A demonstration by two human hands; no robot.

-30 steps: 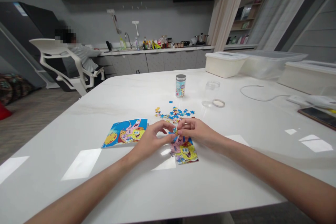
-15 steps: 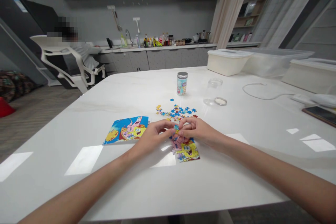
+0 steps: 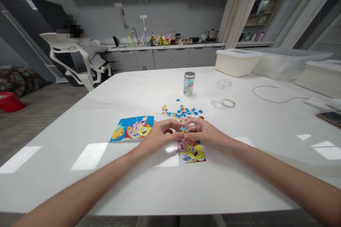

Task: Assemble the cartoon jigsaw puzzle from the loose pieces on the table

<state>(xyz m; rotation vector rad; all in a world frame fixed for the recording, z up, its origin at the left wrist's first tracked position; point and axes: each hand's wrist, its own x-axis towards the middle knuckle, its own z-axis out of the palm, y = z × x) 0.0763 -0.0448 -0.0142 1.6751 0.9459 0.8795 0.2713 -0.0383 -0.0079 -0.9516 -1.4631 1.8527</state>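
Observation:
Fingertips of my left hand [image 3: 165, 133] and my right hand [image 3: 204, 132] meet around a small blue and yellow puzzle piece [image 3: 183, 129], both hands closed on it. Just below them lies a joined puzzle section [image 3: 194, 151] with a yellow cartoon face, its upper part partly covered by my fingers. Beyond my hands loose puzzle pieces [image 3: 183, 112] are scattered, mostly blue. A printed picture sheet [image 3: 133, 127] rests on the table left of my left hand. Farther back, a cartoon-printed tin with a silver lid [image 3: 189, 84] stands upright.
On the white table [image 3: 128, 95], a clear jar [image 3: 223, 90] and a round lid [image 3: 228, 103] are right of the tin. Storage boxes [image 3: 237, 64], a white cable [image 3: 269, 99] and a phone [image 3: 330, 117] lie farther right. A person [image 3: 92, 51] sits at back left.
The whole view has shifted slightly, so the table's things appear a little farther right. Both hands remain together at the small piece, with their fingertips slightly changed in position.

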